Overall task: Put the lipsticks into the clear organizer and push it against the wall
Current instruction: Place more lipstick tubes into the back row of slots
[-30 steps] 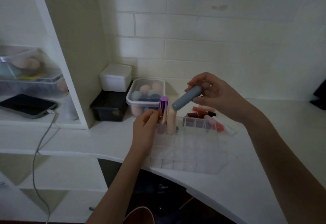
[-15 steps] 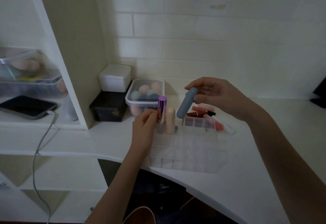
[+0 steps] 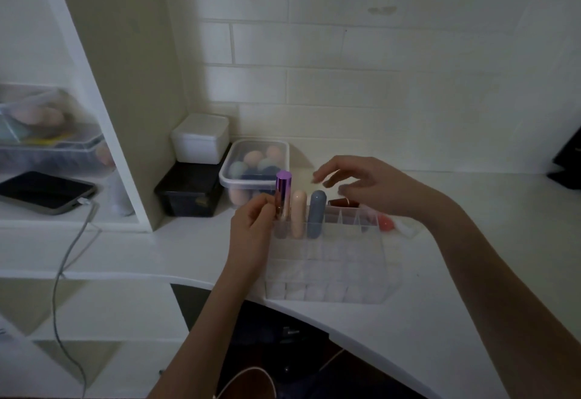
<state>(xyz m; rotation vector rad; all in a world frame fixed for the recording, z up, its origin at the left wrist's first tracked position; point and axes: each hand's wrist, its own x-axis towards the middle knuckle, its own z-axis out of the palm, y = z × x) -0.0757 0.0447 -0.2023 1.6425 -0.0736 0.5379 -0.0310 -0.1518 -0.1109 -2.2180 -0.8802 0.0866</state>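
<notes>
Three lipsticks [image 3: 298, 213] upright in organizer [image 3: 330, 260]; left hand [image 3: 251, 225] pinching the purple one; right hand [image 3: 371, 186] spread apart above, holding nothing.

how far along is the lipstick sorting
Done: purple lipstick, peach lipstick and grey lipstick stand in the clear organizer's back row. In hand: left hand pinches the purple one; right hand is open. Left: loose lipsticks behind the organizer, then pushing it to the wall.
</notes>
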